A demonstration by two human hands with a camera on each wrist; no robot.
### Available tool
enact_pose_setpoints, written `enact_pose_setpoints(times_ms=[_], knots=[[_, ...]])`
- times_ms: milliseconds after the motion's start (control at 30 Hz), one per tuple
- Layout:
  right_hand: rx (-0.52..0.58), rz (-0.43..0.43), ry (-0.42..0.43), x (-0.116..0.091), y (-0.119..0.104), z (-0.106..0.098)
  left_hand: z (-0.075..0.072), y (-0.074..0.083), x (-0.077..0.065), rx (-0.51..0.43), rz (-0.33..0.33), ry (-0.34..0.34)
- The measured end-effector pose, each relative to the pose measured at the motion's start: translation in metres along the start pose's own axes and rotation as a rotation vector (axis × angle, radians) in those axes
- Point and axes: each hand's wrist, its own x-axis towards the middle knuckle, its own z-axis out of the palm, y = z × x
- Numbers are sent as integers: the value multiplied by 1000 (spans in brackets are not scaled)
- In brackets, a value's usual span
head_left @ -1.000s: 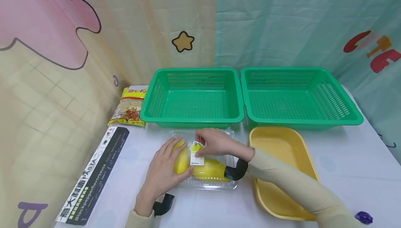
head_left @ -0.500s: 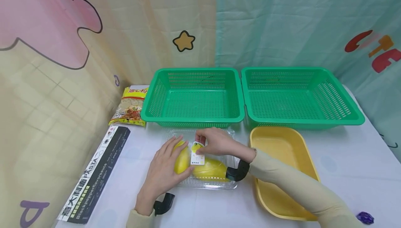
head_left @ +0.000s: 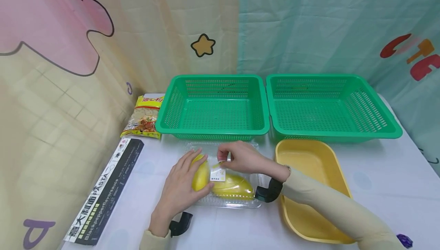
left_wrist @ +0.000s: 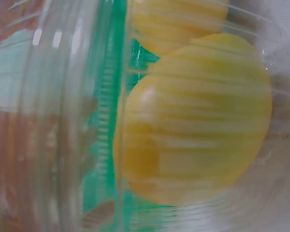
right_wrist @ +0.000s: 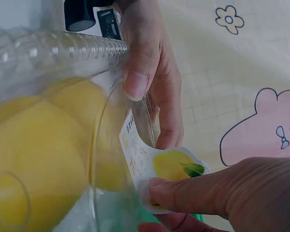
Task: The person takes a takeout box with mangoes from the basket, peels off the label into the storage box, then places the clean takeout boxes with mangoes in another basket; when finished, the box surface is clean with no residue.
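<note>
A clear plastic clamshell box (head_left: 240, 204) lies on the table in the head view, with large yellow fruits (head_left: 233, 189) inside. My left hand (head_left: 182, 181) rests on the lid's left part, fingers spread. My right hand (head_left: 242, 158) pinches the top end of a white label (head_left: 217, 175) between thumb and finger. In the right wrist view this label (right_wrist: 140, 154), printed with a yellow fruit and green leaf, bends away from the lid at the pinched end; its other end lies against the plastic. Through the plastic, the left wrist view shows a yellow fruit (left_wrist: 193, 125) up close.
Two green baskets (head_left: 213, 131) (head_left: 337, 132) stand side by side behind the box. A yellow tray (head_left: 309, 154) sits to the right, under my right forearm. At left lie a pasta box (head_left: 104, 192) and a bag of macaroni (head_left: 144, 118). A purple wrapped item (head_left: 404, 241) is at lower right.
The label's upper end has bent back toward my right hand, so its printed fruit is now seen edge-on in the head view. My right hand has shifted slightly right; the left stays put.
</note>
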Motion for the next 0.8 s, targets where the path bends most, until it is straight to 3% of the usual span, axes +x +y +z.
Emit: enact_pose_setpoints(times_ms=[300,533,700,800], knots=[[77,-62,-3,-16,1,-11,0,1,0,-4,5,16],[180,-96,83,-37,8,-28,0,1,1,-2,8,10],[221,-11,169,-59,18,-48,1,1,1,7,19,15],[240,88,192,-77,27,-62,1,1,0,10,19,22]])
